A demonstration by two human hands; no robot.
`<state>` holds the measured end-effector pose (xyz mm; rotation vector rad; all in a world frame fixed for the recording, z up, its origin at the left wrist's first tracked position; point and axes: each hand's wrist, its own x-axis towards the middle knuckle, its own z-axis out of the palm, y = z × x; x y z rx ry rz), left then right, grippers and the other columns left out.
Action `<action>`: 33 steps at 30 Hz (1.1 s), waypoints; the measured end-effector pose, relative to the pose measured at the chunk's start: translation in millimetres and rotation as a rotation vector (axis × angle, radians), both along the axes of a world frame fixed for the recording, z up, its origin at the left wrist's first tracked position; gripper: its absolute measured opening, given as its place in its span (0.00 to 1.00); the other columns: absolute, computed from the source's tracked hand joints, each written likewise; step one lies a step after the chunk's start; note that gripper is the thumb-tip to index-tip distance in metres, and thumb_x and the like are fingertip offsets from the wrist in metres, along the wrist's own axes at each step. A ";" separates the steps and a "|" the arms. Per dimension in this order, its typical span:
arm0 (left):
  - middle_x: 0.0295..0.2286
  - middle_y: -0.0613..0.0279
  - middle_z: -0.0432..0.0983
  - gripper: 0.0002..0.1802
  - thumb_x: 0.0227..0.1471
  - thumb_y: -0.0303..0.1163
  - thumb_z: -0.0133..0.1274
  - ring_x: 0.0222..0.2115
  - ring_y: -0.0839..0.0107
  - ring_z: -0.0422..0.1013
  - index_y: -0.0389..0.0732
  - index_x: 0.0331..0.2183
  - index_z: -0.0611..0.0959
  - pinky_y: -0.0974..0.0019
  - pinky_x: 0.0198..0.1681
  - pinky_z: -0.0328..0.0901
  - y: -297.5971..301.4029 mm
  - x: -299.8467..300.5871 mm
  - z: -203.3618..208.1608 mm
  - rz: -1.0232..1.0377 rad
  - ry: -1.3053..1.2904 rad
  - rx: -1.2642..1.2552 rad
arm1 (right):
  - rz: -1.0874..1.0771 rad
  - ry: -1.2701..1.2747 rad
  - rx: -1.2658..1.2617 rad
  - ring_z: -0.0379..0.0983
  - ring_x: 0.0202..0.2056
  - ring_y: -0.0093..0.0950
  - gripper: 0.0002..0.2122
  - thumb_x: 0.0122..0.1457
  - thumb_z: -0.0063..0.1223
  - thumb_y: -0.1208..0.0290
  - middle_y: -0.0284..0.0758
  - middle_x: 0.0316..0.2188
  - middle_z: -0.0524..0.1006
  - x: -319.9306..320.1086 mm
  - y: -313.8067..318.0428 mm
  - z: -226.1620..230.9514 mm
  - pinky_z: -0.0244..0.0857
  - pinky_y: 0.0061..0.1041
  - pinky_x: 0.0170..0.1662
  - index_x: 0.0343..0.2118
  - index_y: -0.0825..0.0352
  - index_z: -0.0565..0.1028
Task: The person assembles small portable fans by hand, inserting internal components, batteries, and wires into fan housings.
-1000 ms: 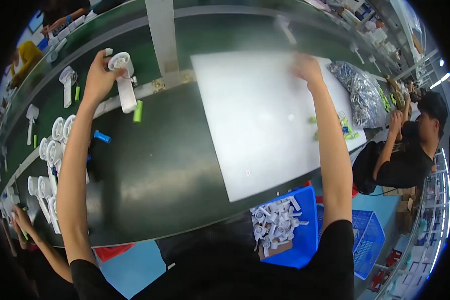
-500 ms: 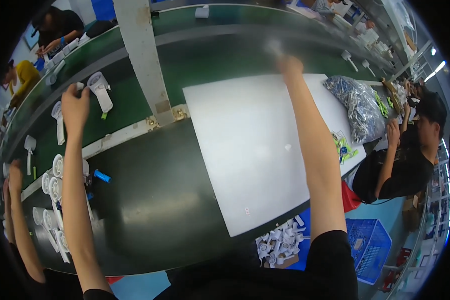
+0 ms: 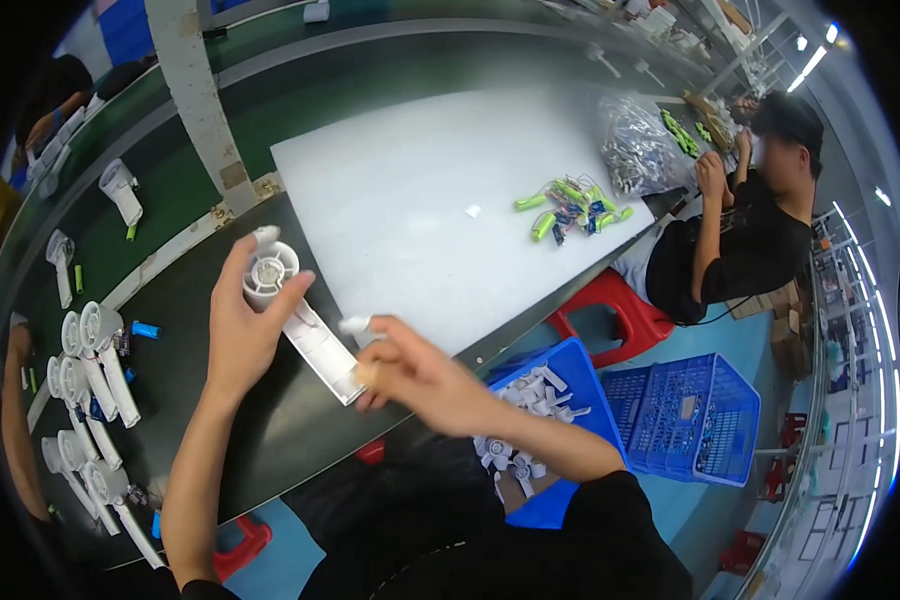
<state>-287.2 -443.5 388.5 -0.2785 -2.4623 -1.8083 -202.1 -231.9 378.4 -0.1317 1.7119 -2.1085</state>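
Observation:
My left hand (image 3: 245, 325) is closed round the round head of a white handheld fan housing (image 3: 315, 345). Its grille faces up, and its long hollow handle slants down to the right. At the handle's lower end my right hand (image 3: 415, 375) curls its fingers, thumb over the edge, forefinger raised; motion blurs it slightly. White covers sit on some fingertips. Both hands are above the near edge of the dark table, left of a white sheet (image 3: 390, 200). On the sheet lies a heap of green battery cells with wires and blue boards (image 3: 573, 208).
More fan housings (image 3: 75, 380) stand at the left beside a blue cell (image 3: 145, 330); others (image 3: 120, 190) lie on the green belt. A metal post (image 3: 195, 100) rises ahead. A blue bin (image 3: 570, 480), a blue crate (image 3: 685, 415), a red stool (image 3: 620, 315) and a co-worker (image 3: 740, 220) are at the right.
My left hand has brought a fan housing from the belt to in front of me. My right hand has come back from the far belt to the housing's handle. The view has shifted.

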 end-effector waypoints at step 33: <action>0.41 0.57 0.78 0.28 0.53 0.37 0.61 0.42 0.71 0.73 0.35 0.53 0.74 0.67 0.50 0.64 -43.6 4.1 -25.3 -0.047 0.079 -0.040 | -0.190 0.605 1.115 0.76 0.45 0.38 0.20 0.57 0.55 0.69 0.46 0.45 0.78 -115.3 127.9 60.9 0.69 0.31 0.48 0.52 0.71 0.74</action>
